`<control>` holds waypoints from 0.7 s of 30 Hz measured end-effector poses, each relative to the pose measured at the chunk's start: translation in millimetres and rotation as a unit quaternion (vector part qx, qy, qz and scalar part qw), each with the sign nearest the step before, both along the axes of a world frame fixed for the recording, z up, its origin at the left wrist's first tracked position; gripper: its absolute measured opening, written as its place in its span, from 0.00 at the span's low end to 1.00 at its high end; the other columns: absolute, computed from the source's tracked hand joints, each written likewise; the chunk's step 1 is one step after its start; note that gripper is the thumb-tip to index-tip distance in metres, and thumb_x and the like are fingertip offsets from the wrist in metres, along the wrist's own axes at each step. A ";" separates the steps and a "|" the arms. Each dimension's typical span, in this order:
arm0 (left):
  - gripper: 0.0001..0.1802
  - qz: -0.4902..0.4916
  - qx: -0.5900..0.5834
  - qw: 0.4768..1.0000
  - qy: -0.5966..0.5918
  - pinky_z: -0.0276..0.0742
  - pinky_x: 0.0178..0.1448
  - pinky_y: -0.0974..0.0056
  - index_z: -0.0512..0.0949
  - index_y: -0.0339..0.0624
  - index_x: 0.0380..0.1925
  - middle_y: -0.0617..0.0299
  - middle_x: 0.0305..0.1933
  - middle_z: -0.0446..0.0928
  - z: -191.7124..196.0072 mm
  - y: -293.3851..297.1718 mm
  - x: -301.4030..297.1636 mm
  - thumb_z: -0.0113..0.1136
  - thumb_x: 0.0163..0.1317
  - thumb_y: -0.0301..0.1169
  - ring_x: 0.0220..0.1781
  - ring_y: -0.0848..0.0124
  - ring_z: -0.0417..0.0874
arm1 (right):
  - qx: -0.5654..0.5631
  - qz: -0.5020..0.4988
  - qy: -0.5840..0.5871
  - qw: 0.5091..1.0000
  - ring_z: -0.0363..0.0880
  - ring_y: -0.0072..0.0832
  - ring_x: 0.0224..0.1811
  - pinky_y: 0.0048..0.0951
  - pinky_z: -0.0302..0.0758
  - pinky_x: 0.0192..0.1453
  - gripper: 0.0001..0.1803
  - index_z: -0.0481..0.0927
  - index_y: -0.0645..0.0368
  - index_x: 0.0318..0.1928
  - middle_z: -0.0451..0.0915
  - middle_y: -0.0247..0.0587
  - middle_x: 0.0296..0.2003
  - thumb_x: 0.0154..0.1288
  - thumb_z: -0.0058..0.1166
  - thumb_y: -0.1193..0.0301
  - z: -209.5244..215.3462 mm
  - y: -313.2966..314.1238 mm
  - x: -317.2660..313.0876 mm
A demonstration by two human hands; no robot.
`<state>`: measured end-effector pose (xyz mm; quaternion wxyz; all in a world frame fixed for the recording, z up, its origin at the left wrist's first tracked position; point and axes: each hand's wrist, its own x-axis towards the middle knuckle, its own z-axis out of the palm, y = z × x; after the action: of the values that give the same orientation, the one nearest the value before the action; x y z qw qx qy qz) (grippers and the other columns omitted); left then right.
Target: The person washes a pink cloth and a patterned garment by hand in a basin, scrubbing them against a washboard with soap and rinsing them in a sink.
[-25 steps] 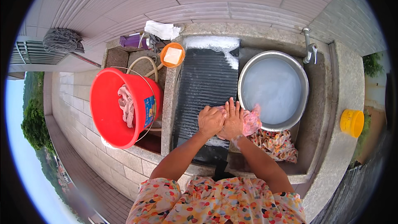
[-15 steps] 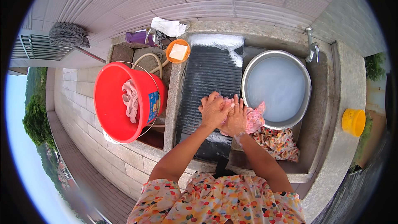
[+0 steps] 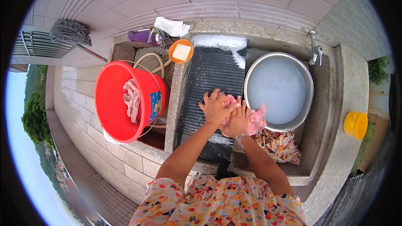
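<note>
Pink cloth seemingly bunched under both hands' closed grip, left hand and right hand, on ribbed washboard.

Cream top w/ small multicolour hearts, prob. short-sleeved; forearms bare, no rings visible.

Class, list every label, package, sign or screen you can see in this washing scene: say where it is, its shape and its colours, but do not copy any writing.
Label: a rectangular blue sticker with small yellow and red marks, on the outer wall of the round red plastic bucket, left of the dark ribbed washboard.
No other packages, signs or screens show.
</note>
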<state>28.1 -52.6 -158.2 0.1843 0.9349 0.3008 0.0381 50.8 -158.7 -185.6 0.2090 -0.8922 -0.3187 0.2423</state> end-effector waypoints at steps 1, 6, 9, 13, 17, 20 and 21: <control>0.25 0.000 -0.030 0.999 -0.011 0.56 0.51 0.42 0.79 0.48 0.32 0.64 0.52 0.67 8.6 -8.2 -20.7 0.65 0.40 0.55 0.54 0.55 0.61 | 0.012 -0.001 -0.023 1.000 0.36 0.51 0.70 0.52 0.39 0.69 0.59 0.48 0.65 0.66 0.39 0.49 0.69 0.40 0.60 0.43 -3.9 -0.5 -0.8; 0.15 -0.111 0.001 0.978 -0.174 0.64 0.42 0.58 0.76 0.45 0.16 0.64 0.33 0.71 10.2 -26.6 -62.7 0.67 0.42 0.43 0.38 0.61 0.68 | 0.047 0.011 -0.067 0.997 0.37 0.49 0.71 0.53 0.40 0.69 0.51 0.48 0.60 0.67 0.40 0.41 0.69 0.46 0.53 0.49 -19.3 -4.6 -2.4; 0.10 -0.167 0.005 0.972 -0.166 0.65 0.30 0.59 0.73 0.46 0.13 0.65 0.23 0.70 -8.6 -12.3 -47.9 0.64 0.42 0.35 0.27 0.62 0.69 | 0.055 0.010 -0.049 0.997 0.37 0.50 0.71 0.53 0.40 0.68 0.50 0.51 0.61 0.66 0.41 0.42 0.69 0.46 0.53 0.50 -18.1 -4.4 -0.9; 0.08 -0.161 -0.011 0.980 -0.119 0.69 0.25 0.57 0.72 0.44 0.12 0.61 0.20 0.71 -20.5 1.4 -25.2 0.59 0.41 0.32 0.22 0.60 0.72 | 0.050 0.011 -0.020 0.998 0.37 0.55 0.69 0.56 0.41 0.67 0.47 0.57 0.63 0.64 0.41 0.49 0.69 0.46 0.53 0.49 -9.5 -0.9 0.8; 0.09 -0.111 -0.028 0.993 -0.031 0.74 0.31 0.56 0.76 0.42 0.15 0.58 0.22 0.76 -16.4 0.7 -8.1 0.54 0.46 0.34 0.26 0.59 0.78 | 0.043 0.015 -0.013 0.999 0.36 0.58 0.69 0.56 0.40 0.68 0.42 0.59 0.64 0.62 0.41 0.53 0.68 0.50 0.50 0.52 -7.1 1.3 0.1; 0.12 -0.076 -0.040 0.996 0.013 0.75 0.33 0.55 0.77 0.42 0.17 0.58 0.25 0.78 -11.7 -0.8 1.2 0.51 0.50 0.36 0.29 0.58 0.79 | 0.059 0.008 -0.019 0.998 0.37 0.59 0.69 0.57 0.41 0.68 0.41 0.59 0.64 0.62 0.41 0.56 0.68 0.51 0.49 0.53 -11.1 1.8 -1.6; 0.13 -0.074 -0.045 0.995 0.046 0.75 0.33 0.54 0.78 0.42 0.18 0.57 0.25 0.78 -10.4 -1.3 4.0 0.50 0.51 0.36 0.30 0.57 0.79 | 0.062 0.005 -0.024 0.998 0.38 0.59 0.69 0.57 0.41 0.68 0.40 0.59 0.64 0.62 0.41 0.56 0.67 0.52 0.48 0.53 -13.0 2.1 -2.1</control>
<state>32.1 -53.9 -168.6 0.2143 0.9461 0.2407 -0.0322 48.7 -156.5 -198.6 0.2553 -0.8812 -0.3430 0.2018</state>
